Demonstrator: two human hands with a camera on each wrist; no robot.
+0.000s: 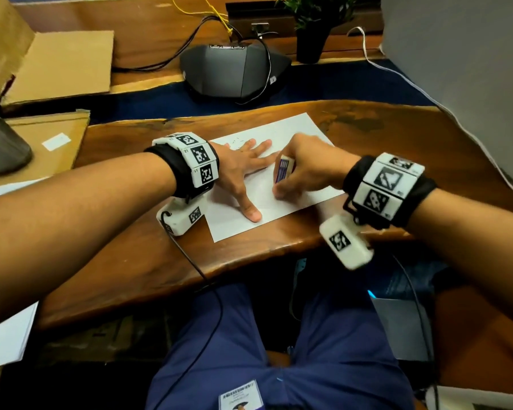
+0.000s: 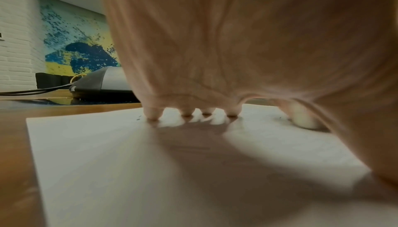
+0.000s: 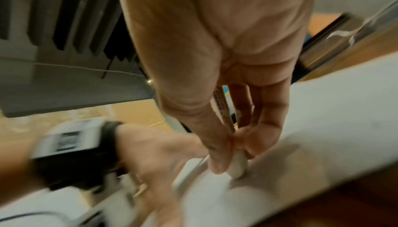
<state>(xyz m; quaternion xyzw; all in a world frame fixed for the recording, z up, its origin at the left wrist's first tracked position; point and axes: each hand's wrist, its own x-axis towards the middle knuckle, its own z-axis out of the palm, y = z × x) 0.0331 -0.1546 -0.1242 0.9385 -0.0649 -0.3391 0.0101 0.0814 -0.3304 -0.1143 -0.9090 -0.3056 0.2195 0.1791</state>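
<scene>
- The left hand lay flat on a white sheet of paper. Its fingers were straight and spread, its thumb pointed towards the near edge of the bench, and it gripped nothing.
- In the left wrist view, four fingertips pressed down on the sheet, with the palm arched above it.
- The right hand was clamped on an eraser, pinched between the thumb and curled fingers. It sat just beside the left hand's fingers, on their right.
- The eraser was a white block in a blue-and-white sleeve, held steeply tilted. The right wrist view was blurred, but it showed the bare white end touching the paper. In the head view the thumb hid that end.
- The paper lay askew on the middle of the bench. Its nearest corner was close to the near edge, below the left wrist.
- Small dark specks lay on the sheet just beyond the left fingertips, towards its far edge.
- A grey speakerphone with cables stood towards the far edge of the bench, well apart from the hands.
- A potted plant stood to the right of the speakerphone, nearer the far edge.
- Flat cardboard lay at the far left corner.
- A dark tumbler stood at the left edge.
</scene>
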